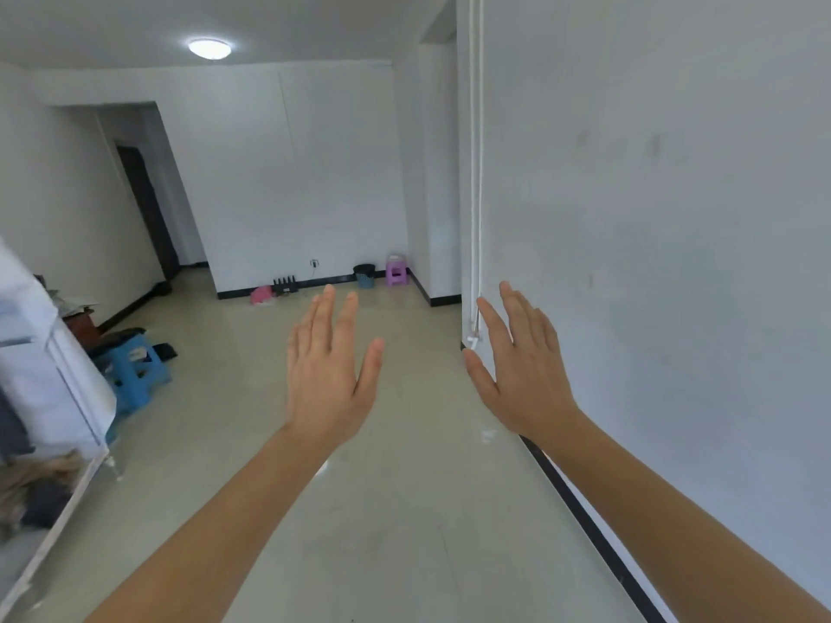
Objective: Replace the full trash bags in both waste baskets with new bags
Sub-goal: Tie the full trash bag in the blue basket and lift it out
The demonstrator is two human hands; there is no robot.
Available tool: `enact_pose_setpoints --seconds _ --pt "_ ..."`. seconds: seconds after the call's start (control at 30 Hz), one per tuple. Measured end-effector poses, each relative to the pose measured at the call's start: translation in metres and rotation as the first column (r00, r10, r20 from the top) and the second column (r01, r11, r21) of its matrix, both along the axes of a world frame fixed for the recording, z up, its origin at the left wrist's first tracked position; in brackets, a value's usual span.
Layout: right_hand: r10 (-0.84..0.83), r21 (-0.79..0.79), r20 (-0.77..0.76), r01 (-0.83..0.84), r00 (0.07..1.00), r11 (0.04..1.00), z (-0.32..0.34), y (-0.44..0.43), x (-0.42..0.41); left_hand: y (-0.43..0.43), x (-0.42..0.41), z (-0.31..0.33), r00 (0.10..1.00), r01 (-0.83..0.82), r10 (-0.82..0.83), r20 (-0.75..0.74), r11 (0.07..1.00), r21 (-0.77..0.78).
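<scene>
A blue waste basket point(364, 276) lined with a black bag stands far off on the floor against the back wall. My left hand point(330, 370) and my right hand point(521, 366) are both raised in front of me, fingers straight and spread, holding nothing. Both hands are far from the basket. Only this one basket is in view.
A purple stool point(397, 272) stands right of the basket; a pink object point(261, 294) and a black router point(286, 286) lie to its left. A blue stool point(135, 366) and a white wardrobe point(54, 375) are on the left. A white wall point(652, 263) runs close along my right.
</scene>
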State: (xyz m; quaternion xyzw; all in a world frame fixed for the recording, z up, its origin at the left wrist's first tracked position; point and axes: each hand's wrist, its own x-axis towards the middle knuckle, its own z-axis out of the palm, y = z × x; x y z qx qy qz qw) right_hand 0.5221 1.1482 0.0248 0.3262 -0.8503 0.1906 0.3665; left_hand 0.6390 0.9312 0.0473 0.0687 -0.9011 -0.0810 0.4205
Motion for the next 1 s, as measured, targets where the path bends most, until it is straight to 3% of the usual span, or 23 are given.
enact_pose_setpoints --seconds 0.23,0.4,0.9,1.0 --pt "0.039 -0.058 0.035 -0.037 0.999 0.998 0.006 -0.028 -0.192 -0.012 -0.188 -0.003 1.000 -0.018 0.018 -0.002 1.000 -0.001" --pt "0.053 -0.040 0.059 -0.051 0.997 0.998 0.021 -0.083 -0.315 -0.051 -0.297 0.011 0.998 -0.059 0.059 0.001 0.995 -0.082" --pt "0.094 0.040 -0.114 -0.090 0.989 0.995 0.036 -0.376 -0.618 -0.360 -0.574 0.019 0.983 -0.182 0.180 -0.031 0.979 -0.095" --pt "0.062 0.002 -0.083 -0.062 0.995 0.998 0.037 -0.421 -0.674 -0.406 -0.636 0.019 0.983 -0.184 0.184 -0.016 0.980 -0.069"
